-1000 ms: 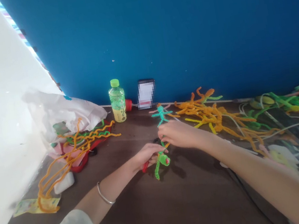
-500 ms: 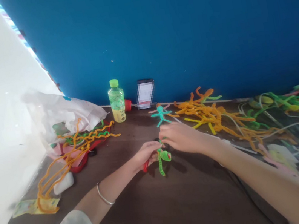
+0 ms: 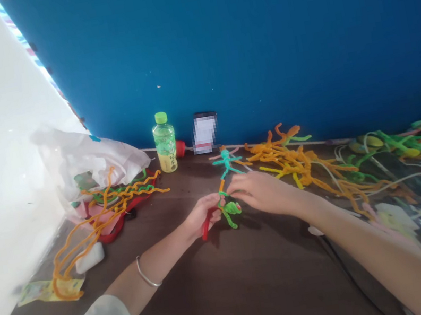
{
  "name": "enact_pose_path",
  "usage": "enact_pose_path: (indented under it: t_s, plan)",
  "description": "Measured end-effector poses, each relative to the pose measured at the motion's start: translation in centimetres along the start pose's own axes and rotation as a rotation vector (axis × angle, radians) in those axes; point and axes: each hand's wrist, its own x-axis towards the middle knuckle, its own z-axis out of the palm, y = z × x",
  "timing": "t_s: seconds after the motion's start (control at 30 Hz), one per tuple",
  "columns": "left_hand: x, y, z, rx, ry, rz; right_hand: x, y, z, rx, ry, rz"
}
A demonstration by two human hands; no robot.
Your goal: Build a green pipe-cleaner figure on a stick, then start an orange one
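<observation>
My left hand [image 3: 201, 215] and my right hand [image 3: 257, 192] meet over the middle of the dark wooden table [image 3: 235, 282]. Both pinch a small pipe-cleaner figure [image 3: 230, 209] made of green, orange and red stems. Its green loop hangs between the fingertips and a red stem sticks out under my left hand. A silver bracelet [image 3: 146, 273] circles my left wrist. A finished teal pipe-cleaner figure [image 3: 227, 161] lies just beyond the hands.
A green-capped drink bottle [image 3: 165, 142] and a phone [image 3: 204, 132] stand against the blue wall. Orange pipe cleaners [image 3: 291, 157] pile at the back right, green ones [image 3: 402, 144] farther right. A white plastic bag [image 3: 85, 157] and wavy orange stems [image 3: 95, 219] lie left.
The green part of the figure has been turned upward and closer to my fingers. Both hands shifted slightly toward the wall.
</observation>
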Motion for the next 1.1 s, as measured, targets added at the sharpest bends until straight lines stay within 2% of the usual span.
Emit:
enact_pose_path:
  t_s: [0.33, 0.5, 0.67, 0.77, 0.9, 1.1]
  plan:
    - [-0.4, 0.4, 0.1, -0.151, -0.111, -0.060, -0.6, 1.6, 0.6, 0.232, 0.034, 0.115]
    - [-0.4, 0.2, -0.1, -0.042, -0.082, -0.092, -0.4, 1.9, 0.3, 0.368, -0.045, 0.151]
    - [-0.4, 0.2, -0.4, 0.065, -0.126, -0.161, 0.4, 2.0, -0.2, 0.371, -0.113, 0.148]
    - [-0.5, 0.4, -0.2, 0.177, -0.091, -0.187, 1.1, 1.9, -0.3, 0.317, -0.113, 0.113]
    - [-0.6, 0.7, 0.2, 0.304, -0.028, -0.197, 2.0, 1.1, -0.7, 0.115, -0.081, 0.028]
    - [-0.3, 0.3, 0.1, 0.282, -0.015, -0.137, 2.8, -0.8, -0.5, -0.241, -0.019, -0.105]
